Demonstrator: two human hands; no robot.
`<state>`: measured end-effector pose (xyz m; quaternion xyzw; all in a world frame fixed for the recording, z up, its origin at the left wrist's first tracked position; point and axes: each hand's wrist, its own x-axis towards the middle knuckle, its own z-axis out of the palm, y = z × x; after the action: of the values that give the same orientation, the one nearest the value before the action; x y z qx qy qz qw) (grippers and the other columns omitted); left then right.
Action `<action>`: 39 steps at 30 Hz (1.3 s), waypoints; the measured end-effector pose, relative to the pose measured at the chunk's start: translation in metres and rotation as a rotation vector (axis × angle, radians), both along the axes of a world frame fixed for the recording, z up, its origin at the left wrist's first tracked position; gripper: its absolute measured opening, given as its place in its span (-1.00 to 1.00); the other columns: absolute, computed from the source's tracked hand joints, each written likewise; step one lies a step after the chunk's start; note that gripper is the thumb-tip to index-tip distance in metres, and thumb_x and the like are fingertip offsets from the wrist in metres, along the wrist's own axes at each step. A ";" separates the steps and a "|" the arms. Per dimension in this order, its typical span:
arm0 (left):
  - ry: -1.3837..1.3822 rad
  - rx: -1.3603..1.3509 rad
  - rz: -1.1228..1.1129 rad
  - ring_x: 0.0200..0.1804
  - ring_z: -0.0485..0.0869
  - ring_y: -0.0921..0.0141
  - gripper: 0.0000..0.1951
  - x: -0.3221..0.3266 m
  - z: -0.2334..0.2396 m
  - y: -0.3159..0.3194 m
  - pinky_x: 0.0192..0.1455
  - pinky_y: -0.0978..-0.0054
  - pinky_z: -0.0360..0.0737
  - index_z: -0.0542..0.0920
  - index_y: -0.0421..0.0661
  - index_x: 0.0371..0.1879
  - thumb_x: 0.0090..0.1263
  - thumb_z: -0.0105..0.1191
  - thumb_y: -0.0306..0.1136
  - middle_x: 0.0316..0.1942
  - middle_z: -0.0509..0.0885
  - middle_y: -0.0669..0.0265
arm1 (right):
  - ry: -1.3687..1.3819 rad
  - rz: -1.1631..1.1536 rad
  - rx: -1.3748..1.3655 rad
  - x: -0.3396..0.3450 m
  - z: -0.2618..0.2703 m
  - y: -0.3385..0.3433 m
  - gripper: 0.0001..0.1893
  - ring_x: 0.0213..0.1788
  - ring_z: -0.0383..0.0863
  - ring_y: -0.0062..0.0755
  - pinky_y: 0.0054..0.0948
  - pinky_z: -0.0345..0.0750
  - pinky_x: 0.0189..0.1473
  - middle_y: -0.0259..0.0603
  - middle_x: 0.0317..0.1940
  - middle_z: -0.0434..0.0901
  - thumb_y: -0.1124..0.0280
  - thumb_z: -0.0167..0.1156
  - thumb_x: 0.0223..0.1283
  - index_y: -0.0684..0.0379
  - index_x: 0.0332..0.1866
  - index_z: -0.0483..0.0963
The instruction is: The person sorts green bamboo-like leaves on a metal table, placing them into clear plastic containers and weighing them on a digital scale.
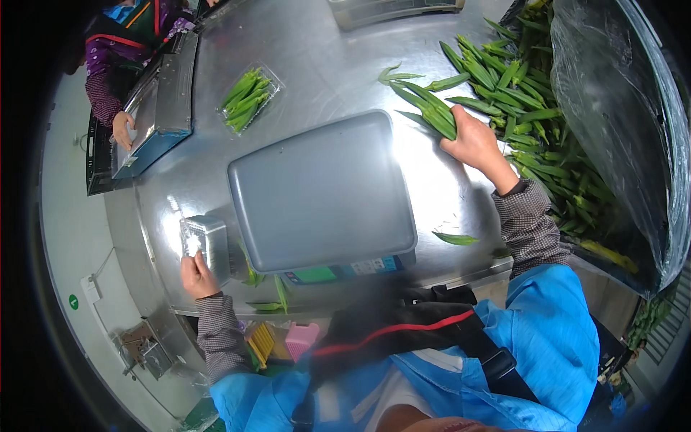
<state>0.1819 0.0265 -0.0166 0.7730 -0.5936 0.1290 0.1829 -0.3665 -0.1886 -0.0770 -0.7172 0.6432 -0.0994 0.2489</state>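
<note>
My right hand [475, 137] is closed around several green okra pods [432, 110], their tips pointing away from me over the steel table [324, 70]. Just right of it spreads a large heap of okra [532, 108], spilling out of a plastic bag [610, 97]. My left hand [198, 275] pinches the near edge of clear plastic trays [213, 237] that look stacked. Between my hands stands a weighing scale with a bare grey platform [324, 189]; its green display [316, 274] faces me. Beyond the scale lies a clear tray filled with okra [245, 100].
Across the table at the left, another person's hand [124, 129] rests on a metal-sided machine [162, 108]. A loose pod [455, 238] lies right of the scale. More pods [280, 294] lie by the near edge. Another device [397, 11] stands at the far side.
</note>
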 end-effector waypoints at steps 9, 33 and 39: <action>0.030 0.081 -0.857 -0.41 0.52 0.27 -0.77 -0.199 0.033 -0.092 -0.35 0.31 0.43 0.54 -0.12 -0.50 -0.02 0.37 -0.45 -0.48 0.50 0.28 | 0.227 -0.042 -0.462 0.037 -0.074 -0.046 -0.55 -0.24 0.57 0.01 -0.13 0.55 -0.18 0.00 -0.29 0.49 0.34 0.33 -0.13 0.19 -0.07 0.39; 0.861 0.286 -0.080 -0.47 0.52 0.60 -0.48 -0.194 -0.029 -0.082 -0.31 0.62 0.54 0.42 -0.20 0.28 0.28 0.08 -0.60 -0.42 0.56 0.42 | 0.081 0.492 -0.628 0.131 0.047 0.042 -0.37 -0.13 0.50 -0.18 -0.24 0.40 -0.12 -0.16 -0.21 0.44 0.38 0.38 -0.21 0.09 0.13 0.43; 0.979 0.240 -0.089 -0.44 0.49 0.65 -0.50 -0.178 -0.034 -0.068 -0.33 0.67 0.51 0.43 -0.21 0.27 0.31 0.06 -0.62 -0.41 0.54 0.44 | -0.211 0.303 -0.486 0.085 0.062 0.014 -0.37 -0.09 0.51 -0.05 -0.20 0.48 -0.08 -0.06 -0.20 0.46 0.25 0.46 -0.19 0.21 0.08 0.45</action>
<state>0.0043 -0.0418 -0.0501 0.7323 -0.4815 -0.3256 0.3547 -0.2819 -0.1749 -0.0146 -0.8292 0.4570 -0.2860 0.1476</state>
